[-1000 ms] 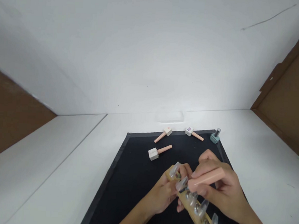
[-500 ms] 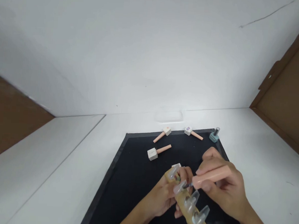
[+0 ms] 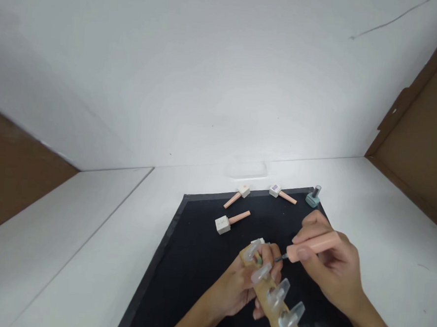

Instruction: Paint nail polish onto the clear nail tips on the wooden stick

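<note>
My left hand (image 3: 238, 285) is wrapped round a wooden strip (image 3: 274, 315) that slants down towards the bottom edge. Several clear false nails (image 3: 279, 291) stand along the strip on small round mounts. My right hand (image 3: 340, 269) pinches the peach cap (image 3: 313, 246) of a nail polish brush. The brush tip (image 3: 281, 257) points left, close to my left fingers and just right of the second nail (image 3: 261, 273). Whether the tip touches a finger I cannot tell. Part of a white bottle (image 3: 258, 241) shows behind the strip's upper end, mostly hidden by it and my left hand.
On the black mat (image 3: 186, 260) lie white nail polish bottles with peach caps: one at centre (image 3: 222, 225), one at the back (image 3: 244, 190), one farther right (image 3: 275, 189). A teal bottle (image 3: 312, 200) stands at the back right corner. A clear plastic piece (image 3: 247, 170) lies behind the mat.
My right hand has drawn the brush slightly up and to the right, off the second nail. My left hand and the wooden strip have barely shifted.
</note>
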{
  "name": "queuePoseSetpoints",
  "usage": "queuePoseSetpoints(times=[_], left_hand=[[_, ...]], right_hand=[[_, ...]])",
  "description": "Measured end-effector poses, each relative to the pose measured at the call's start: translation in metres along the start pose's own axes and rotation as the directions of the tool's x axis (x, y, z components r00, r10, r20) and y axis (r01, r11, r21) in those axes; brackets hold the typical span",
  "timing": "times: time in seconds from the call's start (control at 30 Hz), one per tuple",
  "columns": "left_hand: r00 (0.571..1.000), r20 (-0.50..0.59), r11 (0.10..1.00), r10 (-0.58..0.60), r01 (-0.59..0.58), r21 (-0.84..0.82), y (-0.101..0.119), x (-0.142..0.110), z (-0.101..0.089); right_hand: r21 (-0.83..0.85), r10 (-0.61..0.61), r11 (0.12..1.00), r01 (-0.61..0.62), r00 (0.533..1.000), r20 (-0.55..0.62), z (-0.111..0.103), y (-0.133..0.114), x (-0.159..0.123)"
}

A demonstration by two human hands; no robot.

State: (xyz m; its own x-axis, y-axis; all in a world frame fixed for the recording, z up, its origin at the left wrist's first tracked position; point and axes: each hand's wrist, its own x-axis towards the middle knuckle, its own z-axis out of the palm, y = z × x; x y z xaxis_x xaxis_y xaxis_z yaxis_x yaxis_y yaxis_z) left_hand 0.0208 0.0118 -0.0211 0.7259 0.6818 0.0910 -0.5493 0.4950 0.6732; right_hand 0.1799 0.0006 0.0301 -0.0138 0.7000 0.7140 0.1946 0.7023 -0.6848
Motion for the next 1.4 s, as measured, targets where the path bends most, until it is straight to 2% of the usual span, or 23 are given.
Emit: queuePoseSetpoints(times=[0.13, 0.27, 0.4, 0.53, 0.63, 0.7, 0.77, 0.87, 0.93, 1.0, 1.1, 1.2, 1.4], left_hand=[[0.999, 0.029, 1.0, -0.023, 0.023, 0.016, 0.001, -0.001, 0.0], [1.0, 0.021, 1.0, -0.022, 0.022, 0.021, -0.001, -0.001, -0.001], [0.998, 0.039, 0.998, -0.043, 0.041, 0.048, -0.004, -0.001, -0.003], [0.999, 0.028, 0.997, 0.019, -0.021, 0.069, -0.004, -0.002, -0.004], [0.991, -0.064, 0.99, 0.122, -0.117, 0.074, -0.001, -0.002, -0.001], [0.962, -0.188, 0.978, 0.197, -0.181, 0.102, 0.002, -0.001, 0.004], [0.912, -0.312, 0.961, 0.266, -0.226, 0.158, 0.005, 0.0, 0.009], [0.842, -0.416, 0.936, 0.344, -0.27, 0.228, 0.009, 0.002, 0.014], [0.824, -0.431, 0.925, 0.368, -0.279, 0.257, 0.01, 0.003, 0.015], [0.821, -0.425, 0.917, 0.382, -0.277, 0.288, 0.009, 0.003, 0.015], [0.813, -0.426, 0.902, 0.397, -0.262, 0.342, 0.008, 0.003, 0.013], [0.809, -0.416, 0.889, 0.415, -0.262, 0.376, 0.008, 0.002, 0.013], [0.797, -0.408, 0.884, 0.445, -0.319, 0.342, 0.01, 0.004, 0.019]], right_hand=[[0.045, -0.021, 0.999, 0.019, 0.999, 0.041, -0.001, 0.002, -0.002], [0.026, 0.014, 1.0, -0.013, 1.0, -0.007, -0.001, 0.004, -0.004], [0.034, 0.004, 0.999, -0.006, 0.999, 0.044, -0.002, 0.005, -0.004], [-0.035, 0.047, 0.998, -0.05, 0.995, -0.083, -0.003, 0.006, -0.006], [-0.03, 0.144, 0.988, -0.152, 0.974, -0.174, -0.003, 0.011, -0.008], [0.031, 0.288, 0.957, -0.288, 0.931, -0.225, -0.002, 0.015, -0.009], [0.145, 0.458, 0.888, -0.436, 0.864, -0.21, -0.002, 0.02, -0.009], [0.314, 0.7, 0.686, -0.656, 0.713, -0.039, -0.002, 0.021, -0.005], [0.401, 0.794, 0.527, -0.749, 0.603, 0.082, -0.004, 0.02, -0.003], [0.463, 0.828, 0.419, -0.781, 0.538, 0.157, -0.005, 0.017, 0.0], [0.502, 0.838, 0.366, -0.783, 0.513, 0.189, -0.006, 0.013, 0.004], [0.51, 0.84, 0.355, -0.783, 0.507, 0.195, -0.008, 0.011, 0.006], [0.526, 0.853, 0.338, -0.78, 0.49, 0.178, -0.015, 0.009, 0.005]])
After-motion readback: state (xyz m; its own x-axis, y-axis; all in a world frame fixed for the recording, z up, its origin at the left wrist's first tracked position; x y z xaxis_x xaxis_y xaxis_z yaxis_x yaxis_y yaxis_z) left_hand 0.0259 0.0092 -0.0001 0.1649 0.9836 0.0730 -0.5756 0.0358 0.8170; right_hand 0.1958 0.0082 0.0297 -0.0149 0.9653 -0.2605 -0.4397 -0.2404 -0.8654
